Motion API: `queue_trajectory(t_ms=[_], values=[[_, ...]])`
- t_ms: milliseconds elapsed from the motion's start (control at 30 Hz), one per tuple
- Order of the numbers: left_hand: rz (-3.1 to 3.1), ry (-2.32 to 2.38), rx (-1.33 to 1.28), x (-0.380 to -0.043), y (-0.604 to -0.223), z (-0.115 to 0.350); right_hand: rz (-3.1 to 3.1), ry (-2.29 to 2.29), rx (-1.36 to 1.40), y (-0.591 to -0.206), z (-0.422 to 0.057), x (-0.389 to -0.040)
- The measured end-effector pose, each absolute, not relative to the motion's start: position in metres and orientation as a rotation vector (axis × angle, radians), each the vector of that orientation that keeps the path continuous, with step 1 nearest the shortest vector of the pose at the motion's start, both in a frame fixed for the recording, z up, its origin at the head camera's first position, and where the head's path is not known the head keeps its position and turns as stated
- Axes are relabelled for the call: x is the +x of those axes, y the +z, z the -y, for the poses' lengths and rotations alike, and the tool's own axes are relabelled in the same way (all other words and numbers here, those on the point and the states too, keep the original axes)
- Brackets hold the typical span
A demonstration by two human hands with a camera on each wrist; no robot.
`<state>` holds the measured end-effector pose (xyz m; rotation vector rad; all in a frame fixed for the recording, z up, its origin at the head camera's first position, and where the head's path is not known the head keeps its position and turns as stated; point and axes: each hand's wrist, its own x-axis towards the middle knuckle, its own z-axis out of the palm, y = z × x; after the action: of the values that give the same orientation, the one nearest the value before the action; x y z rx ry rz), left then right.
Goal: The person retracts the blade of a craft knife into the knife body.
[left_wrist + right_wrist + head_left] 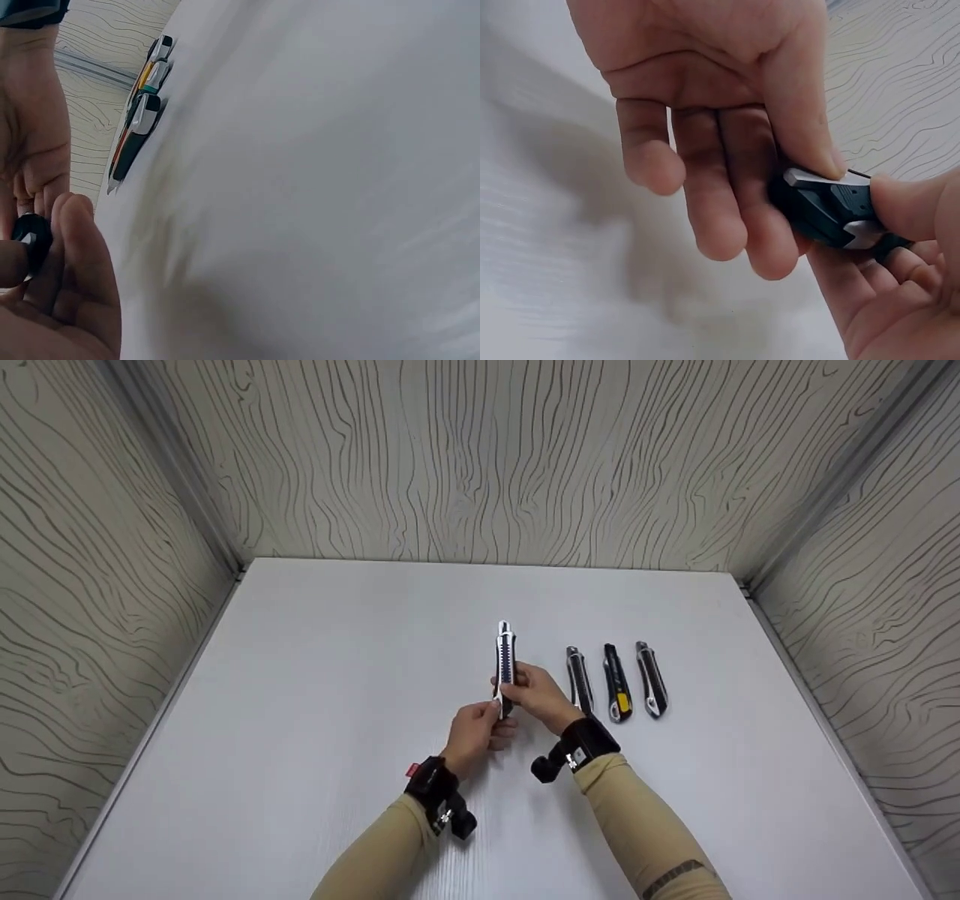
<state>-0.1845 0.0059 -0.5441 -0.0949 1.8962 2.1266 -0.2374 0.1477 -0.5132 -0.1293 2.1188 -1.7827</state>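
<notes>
A silver-and-dark utility knife (505, 654) is held between both hands over the table's middle, its narrow tip pointing to the far wall. My left hand (471, 729) pinches its near end between thumb and fingers. Higher on the handle, my right hand (543, 697) grips it with the thumb on top. In the right wrist view the knife (829, 206) shows its dark body and silver trim between the two thumbs. Only the dark butt of the knife (33, 238) appears in the left wrist view; fingers hide the rest.
To the right, three more utility knives lie side by side on the white table (300, 675): a silver-and-dark one (578, 675) partly behind the right wrist, a black one (615, 679) with a yellow part, and another silver-and-dark one (652, 679). Wood-patterned walls (465, 465) enclose the table.
</notes>
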Motion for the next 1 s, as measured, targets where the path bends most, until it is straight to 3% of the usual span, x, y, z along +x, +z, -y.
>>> queue_trajectory(t_ms=[1000], values=[[-1.952, 1.925, 0.001, -0.183, -0.544, -0.037, -2.363, -1.586, 0.045, -0.523, -0.188, -0.233]])
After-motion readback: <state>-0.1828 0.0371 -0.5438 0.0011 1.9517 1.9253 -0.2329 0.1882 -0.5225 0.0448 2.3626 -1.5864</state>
